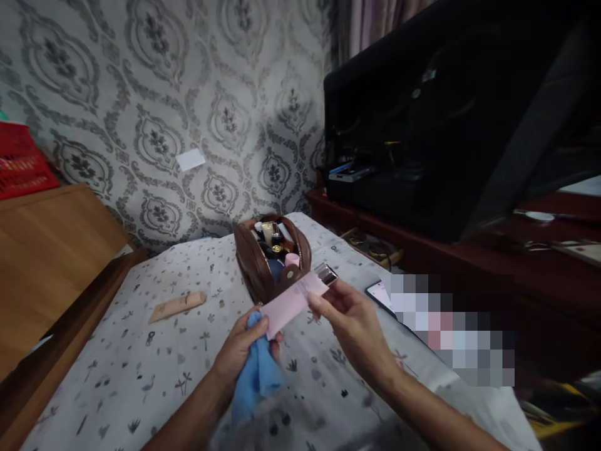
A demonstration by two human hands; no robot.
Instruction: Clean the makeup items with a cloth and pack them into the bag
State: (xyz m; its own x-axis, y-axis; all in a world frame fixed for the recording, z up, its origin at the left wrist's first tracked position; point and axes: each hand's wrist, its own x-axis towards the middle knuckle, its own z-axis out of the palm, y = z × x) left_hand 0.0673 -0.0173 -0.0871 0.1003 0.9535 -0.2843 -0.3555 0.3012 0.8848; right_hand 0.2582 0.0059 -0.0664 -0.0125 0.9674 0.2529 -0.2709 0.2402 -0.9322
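Between my two hands is a pink squeeze tube with a shiny silver cap at its upper right end. My left hand grips the flat lower end of the tube, and a blue cloth hangs from the same hand. Near the cap, my right hand pinches the tube between thumb and fingers. Just beyond stands a brown toiletry bag, unzipped, with several cosmetic items inside. A beige tube lies flat to the left of the bag.
A patterned white sheet covers the surface under my hands. To the right lies a phone, partly blurred out. A large black television stands on a dark red cabinet. At left is a wooden panel with a red bag above it.
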